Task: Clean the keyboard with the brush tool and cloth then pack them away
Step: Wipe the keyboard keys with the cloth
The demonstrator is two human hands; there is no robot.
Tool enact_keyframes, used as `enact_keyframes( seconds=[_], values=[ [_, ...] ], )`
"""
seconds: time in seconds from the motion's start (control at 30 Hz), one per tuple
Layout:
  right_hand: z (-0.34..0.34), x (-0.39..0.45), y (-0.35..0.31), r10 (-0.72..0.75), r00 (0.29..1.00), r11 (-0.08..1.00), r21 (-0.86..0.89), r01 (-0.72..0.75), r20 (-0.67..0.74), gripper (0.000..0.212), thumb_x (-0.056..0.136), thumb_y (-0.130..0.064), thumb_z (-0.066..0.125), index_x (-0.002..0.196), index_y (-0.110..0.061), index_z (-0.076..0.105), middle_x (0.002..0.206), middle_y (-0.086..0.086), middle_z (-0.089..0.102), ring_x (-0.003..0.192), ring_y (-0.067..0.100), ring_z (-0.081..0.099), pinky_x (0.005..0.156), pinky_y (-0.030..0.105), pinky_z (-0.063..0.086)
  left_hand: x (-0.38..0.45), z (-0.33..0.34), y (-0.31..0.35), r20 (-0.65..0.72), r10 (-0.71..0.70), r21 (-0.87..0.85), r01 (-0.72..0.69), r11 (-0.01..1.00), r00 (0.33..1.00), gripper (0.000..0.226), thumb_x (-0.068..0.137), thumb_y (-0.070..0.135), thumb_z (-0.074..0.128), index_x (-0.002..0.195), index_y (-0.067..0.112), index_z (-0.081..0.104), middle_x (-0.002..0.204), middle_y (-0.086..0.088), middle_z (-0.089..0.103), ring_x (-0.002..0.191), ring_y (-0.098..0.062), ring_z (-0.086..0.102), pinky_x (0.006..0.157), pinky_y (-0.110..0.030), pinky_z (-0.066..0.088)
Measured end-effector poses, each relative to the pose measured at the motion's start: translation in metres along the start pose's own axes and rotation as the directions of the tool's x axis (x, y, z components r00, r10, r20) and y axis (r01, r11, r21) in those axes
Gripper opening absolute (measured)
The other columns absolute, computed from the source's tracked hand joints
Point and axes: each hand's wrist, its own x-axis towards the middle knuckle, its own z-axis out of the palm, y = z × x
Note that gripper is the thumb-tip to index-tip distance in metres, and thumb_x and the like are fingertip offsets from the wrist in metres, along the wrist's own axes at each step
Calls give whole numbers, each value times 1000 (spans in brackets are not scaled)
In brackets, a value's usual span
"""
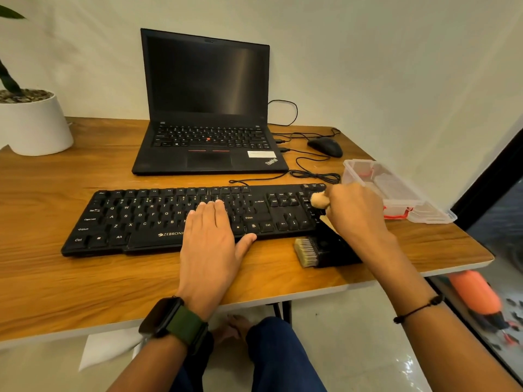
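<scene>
A black keyboard lies across the wooden table. My left hand rests flat on the keys near its middle, fingers straight. My right hand grips a small tool with a fluffy tan tip, and the tip touches the keys at the keyboard's right end. A black brush with pale bristles lies on the table just in front of the keyboard's right corner, partly under my right wrist. No cloth is visible.
An open black laptop stands behind the keyboard. A black mouse and loose cables lie to its right. A clear plastic box with a red latch sits at the table's right edge. A white plant pot stands far left.
</scene>
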Motion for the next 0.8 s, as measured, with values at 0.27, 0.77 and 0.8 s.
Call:
enact_keyframes(
  seconds=[0.27,0.77,0.8],
  values=[
    [7,-12,-31,-182,983,978,107,177,34,39,92,-18,50,131,-22,49,116,9,61,105,27,57,79,35,46,-1,-2,0,10,-3,17,3,1000,1000,84,86,60,38,143,2,20,145,-13,33,138,-26,24,116,-38,14],
    [18,-14,-44,-521,852,844,124,522,-42,40,91,-13,44,126,-29,54,128,-4,57,115,22,53,85,36,49,1,7,-2,-19,0,25,0,1000,1000,82,79,57,45,131,-6,40,127,-22,52,124,-36,44,107,-47,33],
    [16,-15,-40,-534,845,834,144,532,-32,42,91,-12,43,128,-30,53,132,-7,55,120,19,51,90,36,47,1,7,-3,-18,3,28,-2,1000,1000,82,80,57,44,132,-5,40,128,-21,51,125,-35,43,108,-46,33]
  ],
)
